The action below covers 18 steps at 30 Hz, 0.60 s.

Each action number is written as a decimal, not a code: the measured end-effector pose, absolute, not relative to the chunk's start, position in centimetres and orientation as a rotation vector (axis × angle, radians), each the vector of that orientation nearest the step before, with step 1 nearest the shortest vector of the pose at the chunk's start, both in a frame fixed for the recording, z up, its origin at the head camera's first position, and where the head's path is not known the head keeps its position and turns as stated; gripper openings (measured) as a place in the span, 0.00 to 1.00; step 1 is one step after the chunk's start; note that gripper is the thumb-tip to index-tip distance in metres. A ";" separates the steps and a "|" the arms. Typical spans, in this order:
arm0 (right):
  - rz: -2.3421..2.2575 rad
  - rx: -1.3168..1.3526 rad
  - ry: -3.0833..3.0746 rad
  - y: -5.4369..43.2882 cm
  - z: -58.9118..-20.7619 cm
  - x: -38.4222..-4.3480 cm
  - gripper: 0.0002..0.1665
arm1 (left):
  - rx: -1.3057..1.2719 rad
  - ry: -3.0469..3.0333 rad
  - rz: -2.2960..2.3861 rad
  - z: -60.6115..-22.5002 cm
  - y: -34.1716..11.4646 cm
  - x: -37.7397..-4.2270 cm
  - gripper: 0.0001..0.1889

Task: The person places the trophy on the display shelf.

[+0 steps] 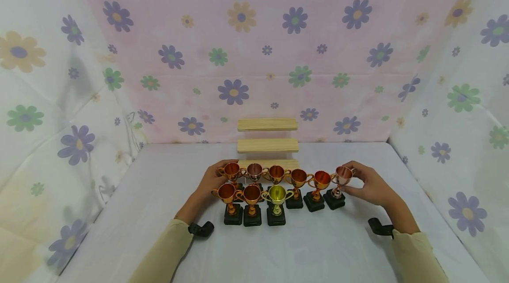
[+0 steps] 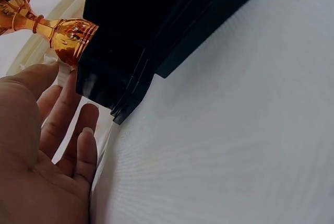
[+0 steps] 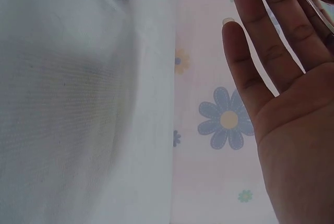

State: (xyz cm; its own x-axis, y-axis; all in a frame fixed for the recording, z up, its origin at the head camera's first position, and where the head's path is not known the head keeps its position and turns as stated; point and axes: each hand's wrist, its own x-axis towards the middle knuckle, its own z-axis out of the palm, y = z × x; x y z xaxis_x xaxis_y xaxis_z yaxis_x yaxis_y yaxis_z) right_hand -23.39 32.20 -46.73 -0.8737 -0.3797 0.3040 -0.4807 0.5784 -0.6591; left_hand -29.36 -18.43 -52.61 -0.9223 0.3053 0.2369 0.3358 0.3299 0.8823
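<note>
Several small trophy cups on black square bases stand close together on the table. My left hand [image 1: 214, 181] reaches round the left end of the back row, beside a copper-orange trophy [image 1: 232, 170]. In the left wrist view, its loosely bent fingers [image 2: 68, 114] lie beside a trophy stem [image 2: 73, 38] and black base [image 2: 109, 78]. At the other end, my right hand [image 1: 370, 185] has thumb and fingers about the cup of a rose-coloured trophy [image 1: 343, 177]. Its fingers [image 3: 261, 31] look fairly straight in the right wrist view. Three trophies, including a yellow-gold one [image 1: 277, 195], stand in front.
Pale wooden slats [image 1: 268, 145] rise in steps behind the trophies. White cloth [image 1: 318, 252] covers the table. Flower-printed cloth walls [image 1: 274, 53] stand at the back and both sides. Each wrist wears a black strap-on device [image 1: 200, 229].
</note>
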 end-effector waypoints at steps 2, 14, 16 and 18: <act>1.187 0.737 -2.666 32.3 -46.8 -23.5 0.27 | -0.600 -2.538 -1.699 -52.6 -18.4 -29.3 0.26; 1.264 0.749 -2.585 32.8 -46.3 -23.3 0.28 | -0.584 -2.532 -1.731 -52.5 -18.3 -29.2 0.26; 1.288 0.754 -2.568 32.9 -46.1 -23.3 0.28 | -0.583 -2.530 -1.730 -52.5 -18.2 -29.2 0.26; 1.305 0.750 -2.560 33.0 -46.0 -23.3 0.28 | -0.578 -2.527 -1.738 -52.5 -18.2 -29.2 0.26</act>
State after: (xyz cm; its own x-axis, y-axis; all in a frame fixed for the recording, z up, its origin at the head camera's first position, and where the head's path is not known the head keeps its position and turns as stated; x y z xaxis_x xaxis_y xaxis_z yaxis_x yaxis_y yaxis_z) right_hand -23.30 32.95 -46.03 -0.8585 -0.3572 0.3678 -0.5075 0.4900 -0.7087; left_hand -29.20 -18.22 -52.53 -0.9312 0.2885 0.2229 0.3113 0.3110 0.8980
